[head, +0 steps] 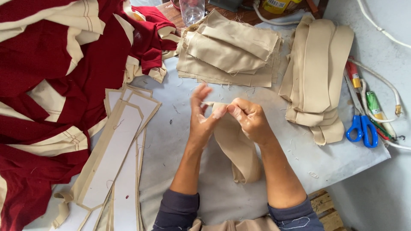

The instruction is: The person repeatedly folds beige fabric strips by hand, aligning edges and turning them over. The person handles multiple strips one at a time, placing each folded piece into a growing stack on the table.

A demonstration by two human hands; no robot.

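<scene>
- A narrow beige fabric strip [235, 145] is held at its upper end by both hands, near the middle of the grey table [180, 124]; its lower part lies loosely on the table, between the two forearms.
- The left hand [202, 117] is partly open: the thumb is pressed on the strip's end, while the other fingers are stretched upward and spread.
- The right hand [250, 119] is closed in a pinch, and the same end of the strip is gripped between its thumb and fingers.
- The fingertips of both hands are touching each other at the strip.
- A pile of beige fabric pieces [229, 51] is seen beyond the hands, and a stack of long beige strips [317, 72] is placed to the right of it.
- Blue-handled scissors [361, 128] are laid at the right edge of the table, just beside the long strips.
- Dark red garments with cream stripes [51, 85] are heaped on the left, and pointed white-and-beige pieces [115, 149] are lying next to them.
</scene>
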